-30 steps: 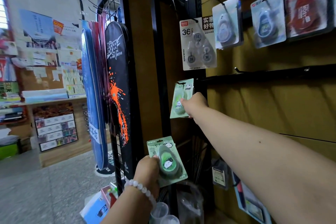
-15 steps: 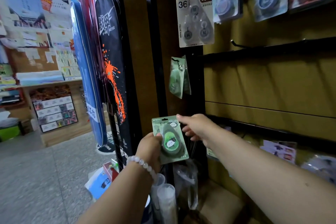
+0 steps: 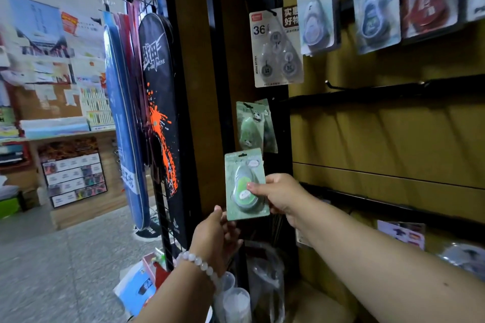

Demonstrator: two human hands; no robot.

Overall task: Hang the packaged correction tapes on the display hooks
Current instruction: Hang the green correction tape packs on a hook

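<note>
1. Head view, the hands: the right hand (image 3: 282, 195) pinches a green pack of correction tape (image 3: 246, 185) by its right side, with the thumb on the clear bubble and the fingers behind the card. The left hand (image 3: 216, 237) is just under the pack. Its fingertips touch the bottom left corner, and its fingers look loose, not curled round the card.

2. Head view, where the pack is: it is upright in the air, in front of the dark post of the rack (image 3: 282, 118). It is just below two green packs already hanging (image 3: 253, 126) on a hook. The little hole at the top of the held card is not on any hook yet.

3. Head view, what could go wrong with the grip: the right hand holds only one edge. If the left hand lets go, the pack could tip or slip and fall to the floor.

4. Head view, what could go wrong at the hook: the hook's tip is hidden behind the hanging packs, so it is hard to aim. The hole is small. The card could miss the hook, bend, or knock the hanging packs off.

5. Head view, other things close by: a big white pack marked 36 (image 3: 275, 47) hangs above. If the hand goes up too far, it could bump it.
</note>
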